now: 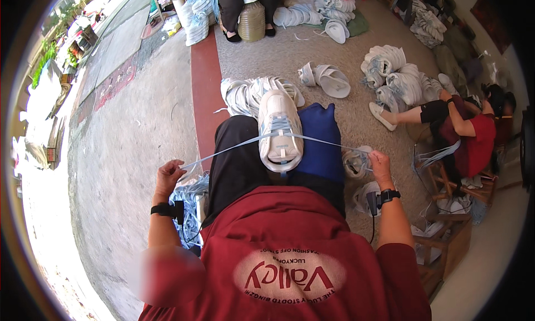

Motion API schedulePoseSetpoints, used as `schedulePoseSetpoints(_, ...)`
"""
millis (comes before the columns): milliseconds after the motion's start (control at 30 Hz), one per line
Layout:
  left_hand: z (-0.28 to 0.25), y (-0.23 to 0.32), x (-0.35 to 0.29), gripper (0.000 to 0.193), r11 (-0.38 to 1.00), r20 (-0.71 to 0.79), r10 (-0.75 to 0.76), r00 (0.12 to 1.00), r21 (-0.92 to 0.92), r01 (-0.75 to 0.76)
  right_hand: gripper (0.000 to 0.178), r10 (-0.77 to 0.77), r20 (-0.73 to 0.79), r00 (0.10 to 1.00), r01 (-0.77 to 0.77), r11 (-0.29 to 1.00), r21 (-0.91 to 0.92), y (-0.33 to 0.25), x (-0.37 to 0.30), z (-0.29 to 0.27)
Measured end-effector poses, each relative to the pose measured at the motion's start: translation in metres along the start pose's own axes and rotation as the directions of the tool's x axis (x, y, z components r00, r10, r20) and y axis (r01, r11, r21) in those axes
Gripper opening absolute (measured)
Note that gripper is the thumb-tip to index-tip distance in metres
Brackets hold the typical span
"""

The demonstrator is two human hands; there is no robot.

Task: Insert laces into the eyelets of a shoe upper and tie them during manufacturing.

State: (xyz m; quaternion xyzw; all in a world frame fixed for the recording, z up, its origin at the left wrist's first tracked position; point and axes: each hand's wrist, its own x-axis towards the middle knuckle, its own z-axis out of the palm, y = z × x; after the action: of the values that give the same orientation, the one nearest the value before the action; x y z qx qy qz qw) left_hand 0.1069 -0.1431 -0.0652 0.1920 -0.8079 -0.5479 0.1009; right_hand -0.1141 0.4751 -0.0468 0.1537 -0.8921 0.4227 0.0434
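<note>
A white shoe upper (278, 106) rests between my knees, toe pointing away and collar opening toward me. A light blue shoelace (237, 146) is threaded through its eyelets, and its two ends stretch out to either side, nearly taut. My left hand (169, 177) is out to the left with its fingers pinched on one end of the lace. Out to the right, my right hand (381, 168) is closed on the other end. A blue cloth (319, 140) covers my right thigh.
A bundle of light blue laces (190, 209) lies by my left thigh. Stacked white uppers (239, 92) sit beyond my knees, with loose uppers (329, 80) behind. To the right, a seated person in red (479, 137) is near more piles (398, 76) and a wooden stool (446, 240).
</note>
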Motion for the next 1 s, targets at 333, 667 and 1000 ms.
schedulePoseSetpoints(333, -0.068, -0.008, -0.070, 0.007, 0.941, -0.090, -0.280, 0.956, -0.224, 0.254, 0.018, 0.558, -0.086, 0.825, -0.527, 0.816, 0.239, 0.093, -0.141, -0.029)
schedulePoseSetpoints(667, -0.102, -0.072, -0.124, 0.007, 0.804, -0.157, -0.571, 0.806, -0.302, 0.512, 0.014, 0.786, -0.059, 0.615, -0.733, 0.598, 0.324, 0.125, -0.227, -0.032)
schedulePoseSetpoints(1000, -0.088, -0.130, -0.132, 0.021, 0.669, -0.326, -0.604, 0.727, 0.288, 0.685, 0.003, 0.811, 0.050, 0.583, -0.777, 0.540, 0.323, 0.074, -0.175, -0.020)
